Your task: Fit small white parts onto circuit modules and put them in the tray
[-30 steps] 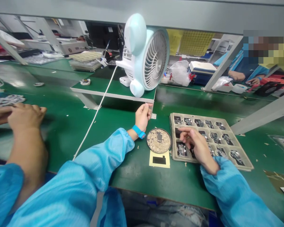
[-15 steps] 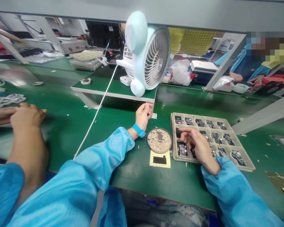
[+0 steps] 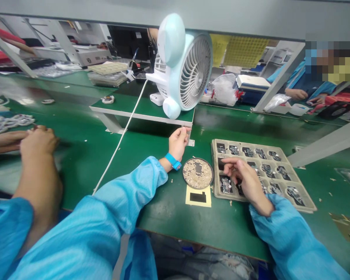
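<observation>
My left hand (image 3: 177, 142), with a blue wristband, reaches up to the front edge of a small raised green shelf (image 3: 119, 111). Its thumb and fingers pinch something small there that I cannot make out. My right hand (image 3: 242, 179) lies over the near left cells of a grey tray (image 3: 305, 204) that holds several small electronic parts. Its fingers are curled and pressed together, hiding whatever is under them. Between my hands sits a round dish (image 3: 197, 173) of speckled bits, with a yellow card bearing a black rectangle (image 3: 198, 196) just in front of it.
A pale blue desk fan (image 3: 183, 62) stands on the raised shelf, its white cord (image 3: 119, 144) running down across the green table. A co-worker's bare forearm and hands (image 3: 37, 155) work at the left. Another person in blue sits at the far right.
Both of my hands stay where they were. The co-worker's hand at the left has shifted slightly, and the view has drifted a little.
</observation>
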`<state>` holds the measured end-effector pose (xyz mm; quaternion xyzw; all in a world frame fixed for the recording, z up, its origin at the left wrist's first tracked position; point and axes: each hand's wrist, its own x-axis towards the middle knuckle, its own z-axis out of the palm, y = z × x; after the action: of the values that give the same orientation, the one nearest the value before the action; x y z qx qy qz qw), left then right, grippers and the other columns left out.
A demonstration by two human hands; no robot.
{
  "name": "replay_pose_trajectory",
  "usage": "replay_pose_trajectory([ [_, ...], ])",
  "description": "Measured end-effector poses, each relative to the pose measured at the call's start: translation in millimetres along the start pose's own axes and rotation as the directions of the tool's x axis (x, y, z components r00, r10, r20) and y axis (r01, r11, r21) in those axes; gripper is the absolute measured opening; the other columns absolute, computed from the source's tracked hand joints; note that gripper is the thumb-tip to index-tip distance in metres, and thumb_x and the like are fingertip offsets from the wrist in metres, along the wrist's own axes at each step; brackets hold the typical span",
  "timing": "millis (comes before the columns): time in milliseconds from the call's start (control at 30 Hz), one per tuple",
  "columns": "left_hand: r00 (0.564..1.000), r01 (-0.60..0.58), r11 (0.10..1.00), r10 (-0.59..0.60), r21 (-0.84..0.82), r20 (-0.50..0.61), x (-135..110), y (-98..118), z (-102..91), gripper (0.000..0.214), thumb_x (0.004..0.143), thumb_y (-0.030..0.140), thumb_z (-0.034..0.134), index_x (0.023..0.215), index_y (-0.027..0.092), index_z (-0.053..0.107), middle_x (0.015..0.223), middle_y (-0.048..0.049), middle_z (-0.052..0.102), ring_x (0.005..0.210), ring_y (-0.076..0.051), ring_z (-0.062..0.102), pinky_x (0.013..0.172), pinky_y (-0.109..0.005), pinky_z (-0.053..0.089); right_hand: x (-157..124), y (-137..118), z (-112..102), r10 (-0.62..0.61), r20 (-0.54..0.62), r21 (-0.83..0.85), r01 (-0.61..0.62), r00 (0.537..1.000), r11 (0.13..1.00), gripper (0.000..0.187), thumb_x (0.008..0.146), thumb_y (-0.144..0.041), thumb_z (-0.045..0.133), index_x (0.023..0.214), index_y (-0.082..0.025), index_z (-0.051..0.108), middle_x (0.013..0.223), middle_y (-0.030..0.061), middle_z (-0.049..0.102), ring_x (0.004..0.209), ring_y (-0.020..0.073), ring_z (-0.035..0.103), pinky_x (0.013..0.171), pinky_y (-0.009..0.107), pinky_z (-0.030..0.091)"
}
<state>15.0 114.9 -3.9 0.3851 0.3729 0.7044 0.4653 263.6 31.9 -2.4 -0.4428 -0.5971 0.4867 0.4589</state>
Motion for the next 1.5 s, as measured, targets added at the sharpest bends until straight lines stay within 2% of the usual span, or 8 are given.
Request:
replay_pose_trajectory([
  [133, 1.0, 0.016, 1.0, -0.016, -0.01, 0.02, 0.1, 0.9, 0.2, 0.043, 0.09, 0.057, 0.069, 0.09, 0.014, 0.069, 0.06, 0.0046, 0.039, 0.048, -0.007, 0.03, 0.044, -0.021, 0.02, 0.9, -0.8, -0.8, 0.016, 0.005, 0.022, -0.016, 1.0, 1.0, 0.047, 0.101, -0.057, 0.047, 0.109, -0.018, 0.073, 0.081, 0.0071, 0.066, 0.07, 0.0163, 0.055, 0.047, 0.024, 0.038],
  [433, 0.999, -0.05, 0.998, 0.05, 0.05, 0.012, 0.1, -2.1, 0.3, 0.04, 0.093, 0.054, 0.068, 0.089, 0.015, 0.072, 0.061, 0.0033, 0.04, 0.051, -0.008, 0.033, 0.045, -0.021, 0.024, 2.0, -2.0, -1.3, 0.02, 0.015, 0.008, -0.02, 1.0, 1.0, 0.05, 0.102, -0.058, 0.044, 0.105, -0.018, 0.075, 0.082, 0.0069, 0.066, 0.069, 0.0152, 0.056, 0.048, 0.024, 0.039],
  [733, 1.0, 0.022, 0.999, -0.022, 0.029, 0.007, 1.5, 3.7, 1.1, 0.033, 0.096, 0.045, 0.067, 0.086, 0.013, 0.072, 0.058, 0.0045, 0.036, 0.047, -0.007, 0.028, 0.045, -0.02, 0.022, 2.1, -2.1, -1.2, 0.028, 0.009, -0.01, -0.028, 1.0, 1.0, 0.051, 0.1, -0.06, 0.045, 0.1, -0.019, 0.076, 0.081, 0.0076, 0.067, 0.07, 0.0158, 0.057, 0.048, 0.024, 0.04],
  [1133, 0.993, 0.116, 0.993, -0.117, 0.031, 0.012, 8.0, 6.2, -1.7, 0.033, 0.091, 0.044, 0.072, 0.084, 0.012, 0.072, 0.055, 0.0048, 0.037, 0.045, -0.006, 0.028, 0.043, -0.019, 0.018, 1.4, -4.5, -0.7, 0.036, 0.01, -0.029, -0.036, 0.999, 0.999, 0.054, 0.101, -0.06, 0.043, 0.097, -0.019, 0.077, 0.08, 0.0076, 0.068, 0.069, 0.0158, 0.057, 0.048, 0.024, 0.04],
  [1500, 0.994, 0.107, 0.99, -0.103, 0.09, -0.048, 12.5, 3.7, -4.1, 0.032, 0.086, 0.044, 0.075, 0.087, 0.012, 0.075, 0.056, 0.0034, 0.042, 0.046, -0.006, 0.031, 0.043, -0.019, 0.022, 2.2, -5.2, 0.4, 0.032, 0.002, -0.011, -0.032, 0.999, 0.999, 0.056, 0.1, -0.063, 0.044, 0.095, -0.019, 0.077, 0.077, 0.0074, 0.068, 0.068, 0.0158, 0.058, 0.047, 0.024, 0.04],
])
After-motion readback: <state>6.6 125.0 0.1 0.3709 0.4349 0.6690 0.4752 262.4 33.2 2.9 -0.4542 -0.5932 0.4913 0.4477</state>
